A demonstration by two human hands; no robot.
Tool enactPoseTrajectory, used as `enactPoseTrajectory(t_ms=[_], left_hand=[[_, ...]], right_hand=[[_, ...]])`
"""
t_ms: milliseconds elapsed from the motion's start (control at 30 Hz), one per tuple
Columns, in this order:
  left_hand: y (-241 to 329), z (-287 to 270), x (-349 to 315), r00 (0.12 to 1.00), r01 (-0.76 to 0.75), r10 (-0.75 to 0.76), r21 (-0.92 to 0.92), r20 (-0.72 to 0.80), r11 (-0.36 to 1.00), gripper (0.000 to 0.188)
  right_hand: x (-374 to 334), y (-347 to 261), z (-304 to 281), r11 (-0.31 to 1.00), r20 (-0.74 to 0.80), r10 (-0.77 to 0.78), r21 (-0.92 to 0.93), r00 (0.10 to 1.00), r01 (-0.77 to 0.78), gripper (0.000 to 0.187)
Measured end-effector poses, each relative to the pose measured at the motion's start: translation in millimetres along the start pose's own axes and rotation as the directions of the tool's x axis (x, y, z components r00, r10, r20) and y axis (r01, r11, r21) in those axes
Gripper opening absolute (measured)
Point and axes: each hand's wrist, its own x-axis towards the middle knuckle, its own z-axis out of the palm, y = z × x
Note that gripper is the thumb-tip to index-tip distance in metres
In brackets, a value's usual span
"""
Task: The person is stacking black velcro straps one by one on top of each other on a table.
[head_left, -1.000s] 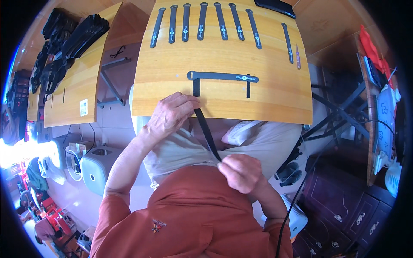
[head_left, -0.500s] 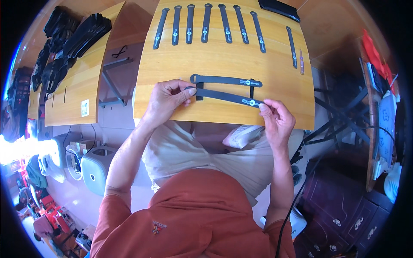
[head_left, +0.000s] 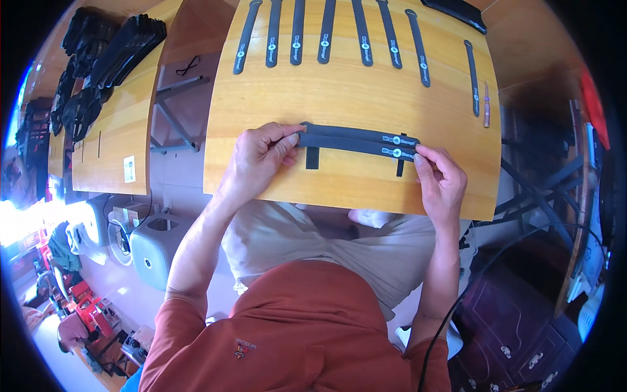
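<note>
Watched over my remote feed, the left hand [head_left: 261, 157] and right hand [head_left: 443, 173] hold a dark grey strap [head_left: 349, 146] level above the near part of the wooden table [head_left: 261, 98], fingers pinching one end each. I judge the two-ended pinch is there to stretch it straight and line it up along a second strap [head_left: 353, 130], which it partly overlaps; whether the two touch, I cannot tell. Two short black strips [head_left: 313, 159] run crosswise below them, one under either end, perhaps as position markers. Seven straps [head_left: 297, 32] stand in a spaced row at the far side, apparently fanned out for easy picking; a lone strap [head_left: 472, 78] lies to the right beside a slim pinkish tool [head_left: 486, 108]. Around the pale, shiny-grained surface, I see a side table [head_left: 117, 171] piled with black straps [head_left: 130, 52], a grey stool [head_left: 157, 251] and dark drawers [head_left: 509, 326].
</note>
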Motion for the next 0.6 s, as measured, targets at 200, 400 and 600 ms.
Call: enactPoseTrajectory(t_ms=[200,400,600], left_hand=[[3.0,4.7,2.1,0.995,0.066,-0.064,0.022,-0.071,0.998,0.019],[4.3,6.6,4.4,0.983,0.122,-0.113,0.055,-0.142,0.991,0.015],[8.2,3.6,5.8,0.985,0.128,-0.123,0.03,-0.118,0.991,0.015]], right_hand=[[3.6,1.3,1.2,0.997,-0.009,-0.033,-0.065,0.999,0.032,0.011],[8.3,5.4,2.2,0.994,0.013,-0.038,-0.099,0.999,0.039,0.011],[9.6,6.9,2.4,0.996,0.005,-0.041,-0.075,0.999,0.041,0.011]])
